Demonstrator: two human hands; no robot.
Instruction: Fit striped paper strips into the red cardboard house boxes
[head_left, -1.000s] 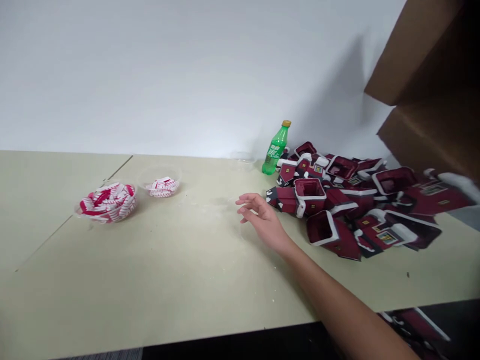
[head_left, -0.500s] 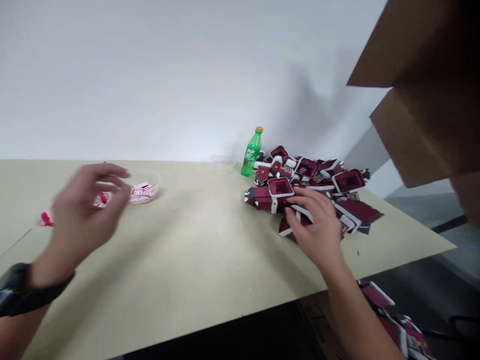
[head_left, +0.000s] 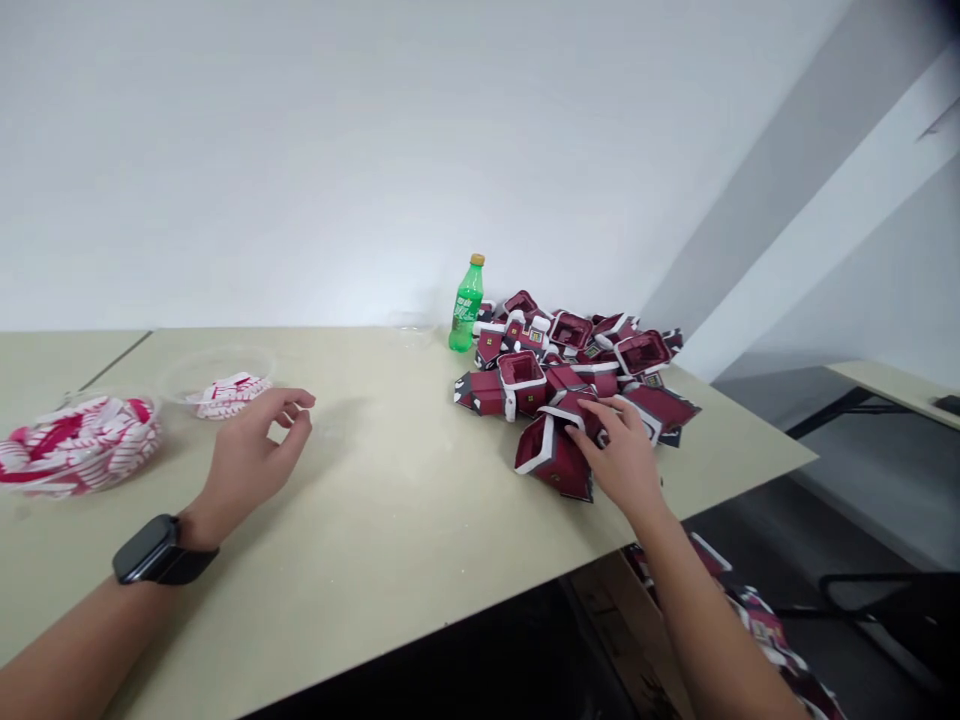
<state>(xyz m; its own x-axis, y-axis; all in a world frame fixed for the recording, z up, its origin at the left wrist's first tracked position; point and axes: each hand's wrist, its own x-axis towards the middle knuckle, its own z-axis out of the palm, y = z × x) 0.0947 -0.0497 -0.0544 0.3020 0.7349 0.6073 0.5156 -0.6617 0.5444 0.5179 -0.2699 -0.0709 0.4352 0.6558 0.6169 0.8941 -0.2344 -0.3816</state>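
Observation:
My right hand [head_left: 619, 450] is at the front of a heap of maroon house-shaped boxes [head_left: 521, 370]. Thumb and fingers close on one maroon house-shaped box [head_left: 591, 424] with white trim, partly covered by the hand. Just left of the thumb lies another such box [head_left: 555, 455], tipped so its open mouth faces left. My left hand [head_left: 259, 440] hovers over the table with fingers bent and thumb apart, nothing visible in it. Beyond it, a clear round plastic container [head_left: 176, 375] holds red-and-white striped pieces [head_left: 232, 395].
A green plastic bottle [head_left: 466, 305] with a gold cap stands against the wall behind the heap. Far left, another clear container holds red-and-white striped bundles [head_left: 82, 445]. A transparent lid-like item [head_left: 409, 328] lies near the wall. Below the table's right edge, a cardboard box [head_left: 622, 630] holds more maroon boxes.
The view has shifted, and the brown cardboard flaps at upper right are gone from sight. A maroon box by my right hand now shows its open mouth. My left hand has moved right.

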